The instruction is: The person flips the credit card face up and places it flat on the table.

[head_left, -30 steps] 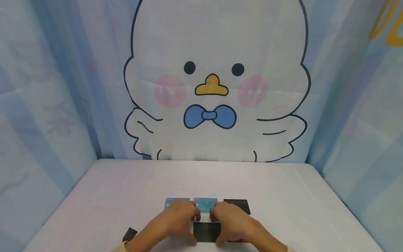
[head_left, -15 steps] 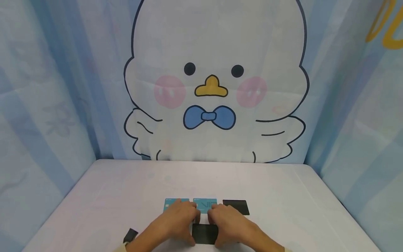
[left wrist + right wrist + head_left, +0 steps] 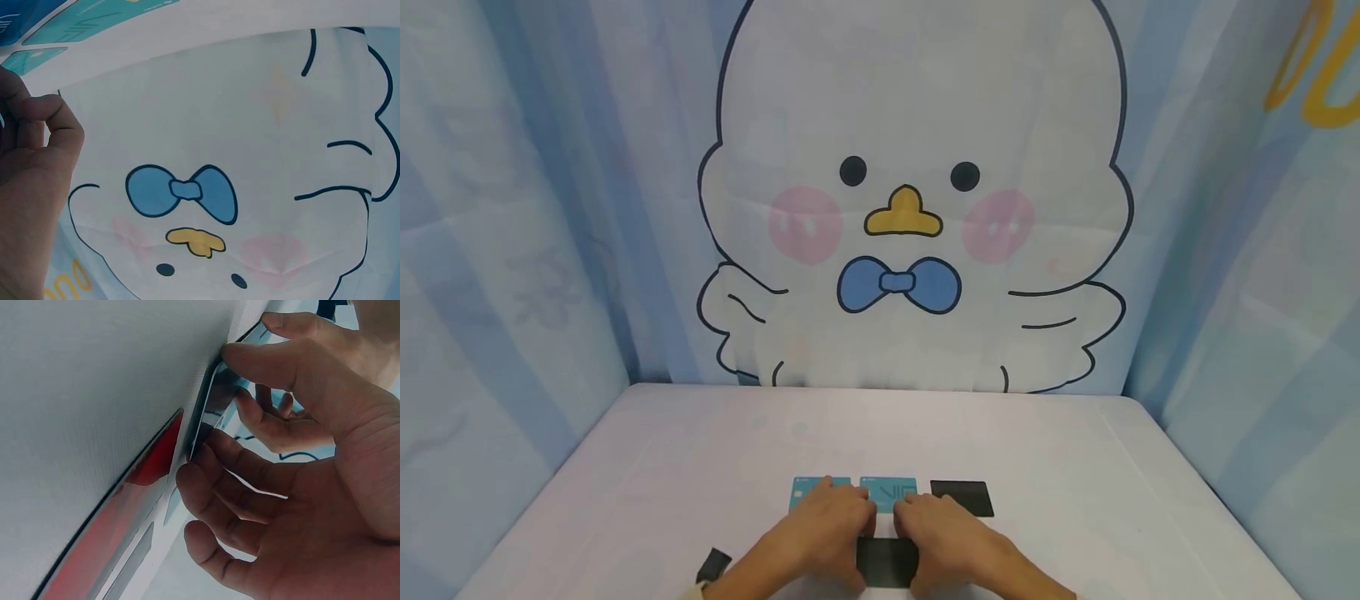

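Both hands are at a black card (image 3: 887, 563) low in the middle of the head view. My left hand (image 3: 827, 533) grips its left edge, thumb at the near side and fingers at the far side. Opposite it, my right hand (image 3: 951, 537) grips the right edge the same way. The right wrist view shows the glossy card (image 3: 222, 390) tilted between the thumb and fingertips of the right hand (image 3: 287, 481), with the left hand's thumb (image 3: 290, 325) at its other end. In the left wrist view the left hand's fingers (image 3: 44, 115) are bent; the card is hidden there.
Beyond the hands, a row on the white table (image 3: 700, 467) holds a teal card (image 3: 805, 490) at left, a second teal card (image 3: 886, 492) and a black card (image 3: 962, 497) at right. Near the right hand lies a red card (image 3: 156, 453). A cartoon curtain (image 3: 895, 350) hangs behind.
The right hand has shifted slightly left along the black card, so less of the card shows between the hands. The bit of red once visible under the right hand is now hidden.
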{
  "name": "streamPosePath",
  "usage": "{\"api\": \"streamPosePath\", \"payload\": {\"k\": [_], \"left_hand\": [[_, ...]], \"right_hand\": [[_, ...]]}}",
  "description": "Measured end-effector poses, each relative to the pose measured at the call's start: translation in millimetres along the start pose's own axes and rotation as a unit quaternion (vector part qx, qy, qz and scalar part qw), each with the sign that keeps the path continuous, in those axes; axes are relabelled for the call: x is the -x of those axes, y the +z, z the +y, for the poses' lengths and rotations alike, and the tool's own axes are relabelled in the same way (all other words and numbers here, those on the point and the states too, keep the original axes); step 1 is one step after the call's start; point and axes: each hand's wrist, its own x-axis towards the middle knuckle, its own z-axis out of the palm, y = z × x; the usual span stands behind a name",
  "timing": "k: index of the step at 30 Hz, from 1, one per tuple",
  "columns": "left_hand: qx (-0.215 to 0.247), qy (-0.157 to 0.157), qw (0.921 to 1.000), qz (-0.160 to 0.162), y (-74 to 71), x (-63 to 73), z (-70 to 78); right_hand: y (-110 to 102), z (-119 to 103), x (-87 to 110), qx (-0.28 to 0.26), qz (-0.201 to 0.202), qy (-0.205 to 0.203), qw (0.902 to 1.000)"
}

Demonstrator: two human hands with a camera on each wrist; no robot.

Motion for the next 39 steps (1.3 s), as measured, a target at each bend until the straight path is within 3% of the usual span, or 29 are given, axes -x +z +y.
{"api": "streamPosePath", "payload": {"k": [13,20,39], "left_hand": [[0.031,-0.027,0.9991,0.004,-7.2,-1.2,-10.0],[0.030,-0.024,0.9985,0.039,-8.8,-1.9,-13.7],[0.024,0.024,0.9933,0.111,-6.0,-2.3,-15.6]], "right_hand": [[-6,7,2.2,0.014,0.061,-0.044,0.9971],[-14,11,6.6,0.001,0.070,-0.027,0.9972],[-14,6,4.1,-0.001,0.104,-0.049,0.9934]]}}
